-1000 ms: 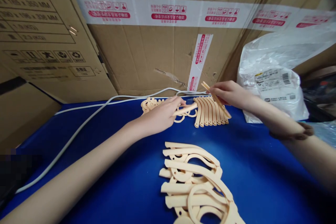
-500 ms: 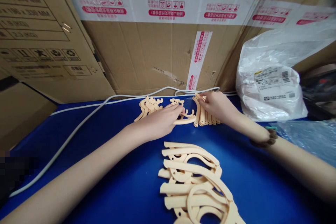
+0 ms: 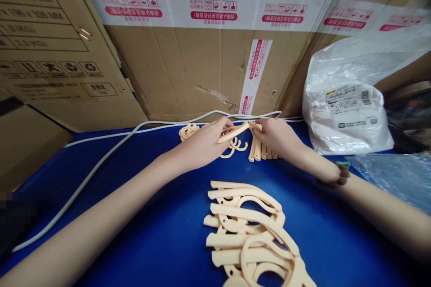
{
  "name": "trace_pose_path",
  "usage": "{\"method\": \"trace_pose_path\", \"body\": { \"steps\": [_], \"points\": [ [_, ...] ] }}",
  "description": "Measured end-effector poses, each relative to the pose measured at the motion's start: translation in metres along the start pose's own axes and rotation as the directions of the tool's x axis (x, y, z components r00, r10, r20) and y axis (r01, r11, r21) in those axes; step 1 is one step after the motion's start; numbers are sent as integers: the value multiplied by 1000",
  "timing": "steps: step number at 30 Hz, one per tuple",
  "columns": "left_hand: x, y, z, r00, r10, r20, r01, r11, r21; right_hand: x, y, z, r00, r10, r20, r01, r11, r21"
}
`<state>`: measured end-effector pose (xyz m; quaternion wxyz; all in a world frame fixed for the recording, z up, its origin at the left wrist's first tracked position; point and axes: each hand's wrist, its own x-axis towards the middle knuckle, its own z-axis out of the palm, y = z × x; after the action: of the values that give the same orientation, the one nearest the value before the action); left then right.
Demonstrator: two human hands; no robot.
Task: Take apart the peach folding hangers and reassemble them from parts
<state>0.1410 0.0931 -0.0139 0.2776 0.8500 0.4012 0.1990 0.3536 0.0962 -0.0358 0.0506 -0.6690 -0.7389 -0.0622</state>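
Observation:
A cream plastic hanger arm [image 3: 235,133] is gripped in my left hand [image 3: 208,142], slanting up to the right. Its far end meets the fingertips of my right hand [image 3: 279,136], which pinch there; the exact contact is partly hidden. Under my right hand lies a row of similar hanger arms [image 3: 263,151], side by side. Loose cream hooks [image 3: 238,145] rest on the blue surface just below the held arm. Behind my left wrist sits another small pile of hooks [image 3: 188,131], partly covered by the hand.
Nearer me lies a stack of folded cream hangers [image 3: 252,219] on the blue tabletop [image 3: 161,233]. A white cable [image 3: 111,172] runs along the back and left. Cardboard boxes [image 3: 182,71] wall the back. A white plastic bag [image 3: 346,98] stands at the right.
My left hand has risen and moved right with the hanger arm, whose end now meets my right fingertips. The arm has tilted upward. My right hand has shifted only slightly.

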Motion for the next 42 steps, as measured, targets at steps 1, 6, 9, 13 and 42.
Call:
{"method": "trace_pose_path", "body": {
  "steps": [1,6,9,13,42],
  "points": [
    [0,2,0,1000,-14,-16,14,1000,-15,0,0,0,1000,3,0,-3,1000,-3],
    [0,6,-1,994,-67,-91,59,995,-83,0,0,-1,1000,9,7,-8,1000,-8],
    [0,5,-1,989,-95,-112,82,990,-114,0,-1,-1,1000,12,8,-12,1000,-6],
    [0,3,0,984,-118,-134,89,975,-201,0,-1,0,1000,19,1,-19,1000,-2],
    [-6,13,-12,944,121,-308,-168,977,-130,-17,-1,-49,936,-207,-286,283,924,257]
  ]
}}
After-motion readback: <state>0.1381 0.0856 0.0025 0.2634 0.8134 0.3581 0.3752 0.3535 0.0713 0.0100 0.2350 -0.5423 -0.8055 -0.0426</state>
